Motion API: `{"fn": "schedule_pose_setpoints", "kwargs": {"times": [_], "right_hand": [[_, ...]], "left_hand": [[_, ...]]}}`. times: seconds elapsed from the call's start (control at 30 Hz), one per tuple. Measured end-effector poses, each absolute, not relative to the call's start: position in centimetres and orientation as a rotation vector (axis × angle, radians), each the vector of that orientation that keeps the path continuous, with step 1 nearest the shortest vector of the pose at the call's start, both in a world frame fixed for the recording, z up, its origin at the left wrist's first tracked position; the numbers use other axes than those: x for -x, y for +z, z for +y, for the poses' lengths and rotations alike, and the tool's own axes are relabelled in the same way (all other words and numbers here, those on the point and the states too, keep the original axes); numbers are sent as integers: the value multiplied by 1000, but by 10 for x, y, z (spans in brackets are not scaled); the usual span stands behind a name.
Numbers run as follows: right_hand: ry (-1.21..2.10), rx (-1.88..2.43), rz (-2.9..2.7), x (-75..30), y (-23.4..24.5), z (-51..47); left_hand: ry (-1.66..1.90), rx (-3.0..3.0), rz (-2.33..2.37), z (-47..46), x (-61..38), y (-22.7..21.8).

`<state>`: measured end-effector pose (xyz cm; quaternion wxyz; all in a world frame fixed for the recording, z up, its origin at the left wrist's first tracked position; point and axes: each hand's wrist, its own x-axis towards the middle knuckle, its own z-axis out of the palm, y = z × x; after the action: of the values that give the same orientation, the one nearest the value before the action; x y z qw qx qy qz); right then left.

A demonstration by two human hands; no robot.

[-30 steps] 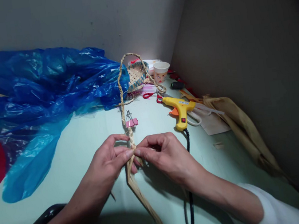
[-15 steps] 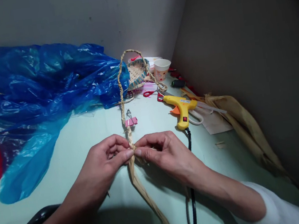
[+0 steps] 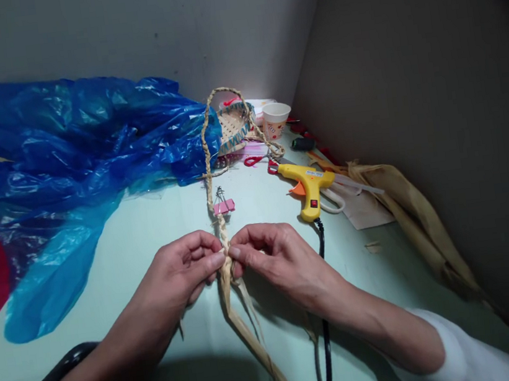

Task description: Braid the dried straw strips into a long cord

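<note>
A long braid of tan husk strips (image 3: 206,159) runs from the back of the pale green table (image 3: 149,242) toward me. A pink binder clip (image 3: 223,206) is clamped on it. My left hand (image 3: 185,273) and my right hand (image 3: 270,260) meet just below the clip. Each pinches the braid's working end between thumb and forefinger, fingers closed. Loose unbraided strips (image 3: 250,335) trail from under my hands toward the table's near edge.
A crumpled blue plastic bag (image 3: 76,157) fills the left. A yellow glue gun (image 3: 309,186) lies to the right, its black cord (image 3: 324,344) running past my right wrist. Dry husks (image 3: 407,208) lie along the right wall. A small woven basket (image 3: 232,128) and paper cup (image 3: 276,119) stand at the back.
My hands have stayed in place on the braid, the fingers shifting a little. The loose strips below them have spread slightly apart.
</note>
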<state>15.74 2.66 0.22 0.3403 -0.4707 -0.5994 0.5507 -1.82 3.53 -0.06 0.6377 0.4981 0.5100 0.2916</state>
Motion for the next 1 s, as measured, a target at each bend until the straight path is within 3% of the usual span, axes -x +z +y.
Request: {"fn": "schedule_pose_setpoints", "kwargs": {"times": [0.3,0.5,0.8,1.0], "right_hand": [[1512,1106,-1538,-158,-1,31],[1548,1107,-1495,-159,-1,33],[1689,1155,-1424,-156,6,33],[1520,1210,-1513,-157,0,27]], "left_hand": [[534,-1051,1134,36,17,1],[722,-1118,1102,37,15,2],[672,-1763,1516,22,13,10],[600,-2052,1481,20,18,10]]}}
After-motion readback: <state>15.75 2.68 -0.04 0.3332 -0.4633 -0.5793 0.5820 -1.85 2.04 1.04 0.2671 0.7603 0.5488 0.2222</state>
